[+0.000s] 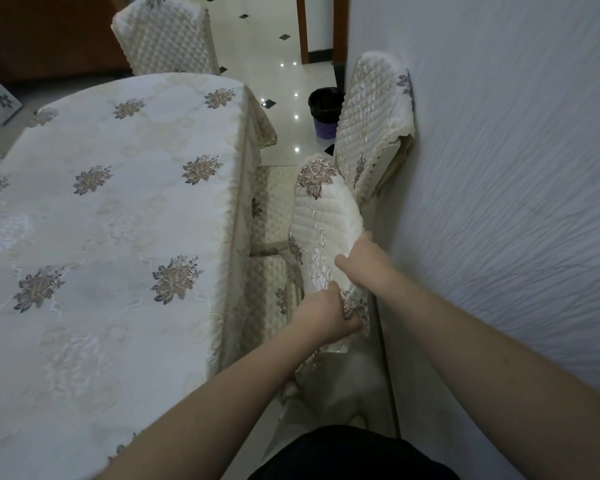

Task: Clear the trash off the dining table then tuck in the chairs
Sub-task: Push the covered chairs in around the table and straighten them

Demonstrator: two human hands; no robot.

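Along the right edge of the dining table (111,209), draped in a cream flower-embroidered cloth, my left hand (321,315) and right hand (362,263) are both clamped on the backrest of the near quilted cream chair (326,216), its seat partly under the tablecloth hem. Risks as I judge them: the loose cover slipping in my grip, or the chair catching the hem and dragging the cloth. I count three chairs clearly, one black-lined purple bin (324,112), and no trash on the tabletop.
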